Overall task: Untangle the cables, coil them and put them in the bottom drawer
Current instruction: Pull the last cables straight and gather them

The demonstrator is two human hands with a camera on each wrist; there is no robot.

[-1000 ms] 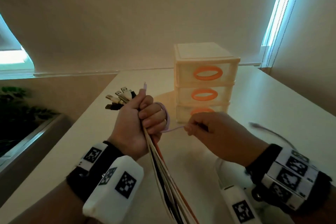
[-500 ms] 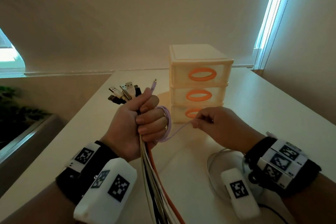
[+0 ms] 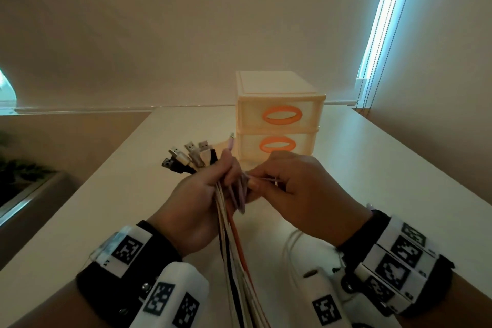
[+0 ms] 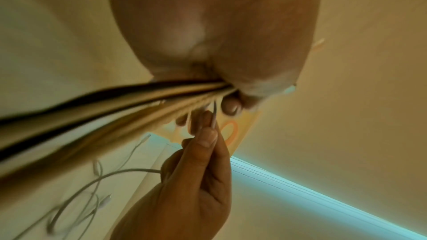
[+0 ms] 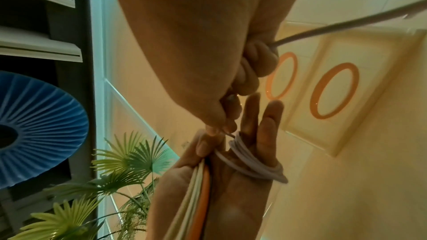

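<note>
Gripping cable bundle (image 3: 234, 247) in left hand (image 3: 197, 202), lilac cable (image 5: 251, 163) looped around fingers; right hand (image 3: 300, 194) pinching its strand, near drawer unit (image 3: 279, 117).

Dim, warm cast — window (image 3: 378, 21) glare; wrist views blurred.

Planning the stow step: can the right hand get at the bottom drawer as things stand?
Probably not yet: the right hand pinches the lilac cable it winds round the left hand's fingers, and both hands cover the bottom drawer of the drawer unit.
</note>
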